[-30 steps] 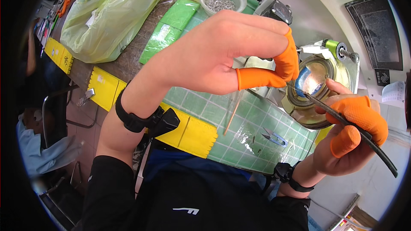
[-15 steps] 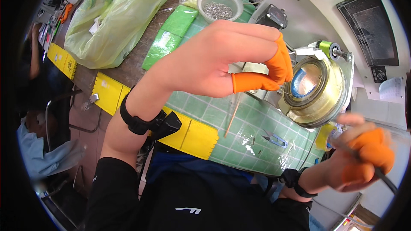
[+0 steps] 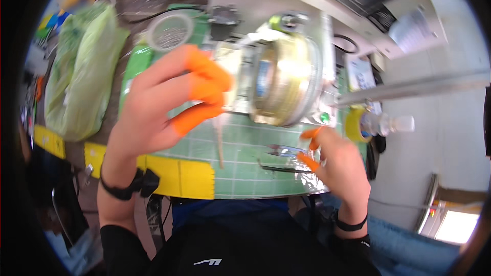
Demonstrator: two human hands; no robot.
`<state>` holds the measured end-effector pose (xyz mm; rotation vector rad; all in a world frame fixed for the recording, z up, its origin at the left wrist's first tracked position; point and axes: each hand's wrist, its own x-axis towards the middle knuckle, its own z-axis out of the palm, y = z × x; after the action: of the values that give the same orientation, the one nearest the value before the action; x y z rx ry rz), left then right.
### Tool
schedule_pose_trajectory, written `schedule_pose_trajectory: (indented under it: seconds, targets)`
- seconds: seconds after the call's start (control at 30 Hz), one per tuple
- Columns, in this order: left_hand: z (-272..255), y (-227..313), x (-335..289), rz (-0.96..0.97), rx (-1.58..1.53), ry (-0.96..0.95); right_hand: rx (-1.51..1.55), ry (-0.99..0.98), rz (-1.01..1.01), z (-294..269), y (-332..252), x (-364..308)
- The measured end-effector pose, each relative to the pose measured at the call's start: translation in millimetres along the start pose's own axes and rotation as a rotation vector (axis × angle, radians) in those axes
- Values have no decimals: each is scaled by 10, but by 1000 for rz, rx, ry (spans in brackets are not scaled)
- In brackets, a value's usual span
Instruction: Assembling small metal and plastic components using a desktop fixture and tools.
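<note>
Lying at the fingertips of the right hand: small snips, handle end between parted thumb and finger, contact unclear. Slim dark tool just bodyward of the snips. Left hand raised, orange-covered fingertips curled close; blurred, can't tell if gripping anything. Round brass-coloured housing between hands, farther out. Tape roll just beyond right hand; bowl beyond left.
</note>
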<state>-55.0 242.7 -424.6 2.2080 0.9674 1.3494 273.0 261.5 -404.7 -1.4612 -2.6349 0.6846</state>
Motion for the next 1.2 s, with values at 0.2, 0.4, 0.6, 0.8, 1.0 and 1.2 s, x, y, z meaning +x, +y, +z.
schedule_pose_trajectory:
  seconds: [0.2, 0.4, 0.6, 0.8, 1.0, 1.2]
  targets:
    - [88, 364, 155, -53, 412, 99, -211, 781, 6, -241, 531, 131]
    - [200, 313, 368, 27, 563, 69, 213, 996, 197, -68, 783, -92]
    - [-513, 712, -357, -50, 421, 234, 304, 536, 80, 250, 262, -729]
    - [-1460, 1356, -3083, -354, 141, 817, 317, 19, 21, 466, -33, -789]
    - [-2073, 3376, -6107, -1273, 1795, 1048, 108, -42, 104, 647, 58, -591]
    - [-2123, 4264, -5618, -1673, 2480, 886, -2, 5, -95, 559, -200, -465]
